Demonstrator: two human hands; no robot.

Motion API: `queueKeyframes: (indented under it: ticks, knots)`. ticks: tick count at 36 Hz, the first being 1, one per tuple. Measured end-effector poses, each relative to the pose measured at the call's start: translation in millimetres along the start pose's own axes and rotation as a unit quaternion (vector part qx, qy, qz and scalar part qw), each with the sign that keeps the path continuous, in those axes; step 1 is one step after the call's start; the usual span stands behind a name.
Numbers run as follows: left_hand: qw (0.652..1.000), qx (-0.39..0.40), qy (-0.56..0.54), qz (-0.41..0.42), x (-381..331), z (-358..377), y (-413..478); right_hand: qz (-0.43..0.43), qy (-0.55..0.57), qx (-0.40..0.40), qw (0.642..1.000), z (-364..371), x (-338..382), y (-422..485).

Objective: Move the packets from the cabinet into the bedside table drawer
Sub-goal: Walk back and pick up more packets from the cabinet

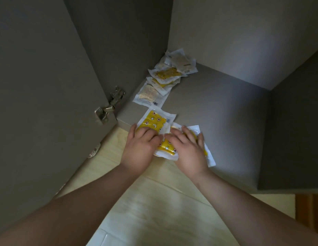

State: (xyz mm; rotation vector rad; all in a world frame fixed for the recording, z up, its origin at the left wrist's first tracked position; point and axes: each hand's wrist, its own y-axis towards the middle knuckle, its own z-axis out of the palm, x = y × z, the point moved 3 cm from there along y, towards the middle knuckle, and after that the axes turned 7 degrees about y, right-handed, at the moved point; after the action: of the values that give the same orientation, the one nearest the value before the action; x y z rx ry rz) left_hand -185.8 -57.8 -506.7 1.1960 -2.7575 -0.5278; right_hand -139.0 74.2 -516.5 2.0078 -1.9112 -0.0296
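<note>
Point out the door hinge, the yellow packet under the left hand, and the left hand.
door hinge [110, 106]: head view, on its metal arm.
yellow packet [154, 120]: head view, on its printed face.
left hand [139, 150]: head view, on the back of the hand.

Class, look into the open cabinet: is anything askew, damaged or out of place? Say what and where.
Nothing looks damaged or spilled. The packets along the left wall lie skewed and overlapping, not stacked. The yellow packets under the left hand and right hand jut past the shelf front edge.
</note>
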Motion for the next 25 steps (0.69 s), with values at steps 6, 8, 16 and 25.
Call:
queueKeyframes:
  ticks: [6, 8, 16, 25]
  knots:
    - [0.994, -0.031, -0.103, 0.005, 9.0, -4.5, -6.8, -0.035, 0.059, -0.046, 0.997, 1.5, 11.3, -0.2]
    - [0.992, -0.022, -0.125, 0.0, 11.8, -6.4, -9.1, -0.042, 0.071, -0.052, 0.995, 0.8, 15.8, 0.7]
    - [0.985, 0.054, -0.156, -0.049, 13.8, -37.2, -24.9, -0.052, 0.159, -0.032, 0.985, -18.4, 38.5, -4.6]
    - [0.974, 0.135, -0.156, -0.096, 21.7, -142.9, -22.9, -0.004, 0.266, 0.052, 0.962, -102.5, 89.1, 5.3]
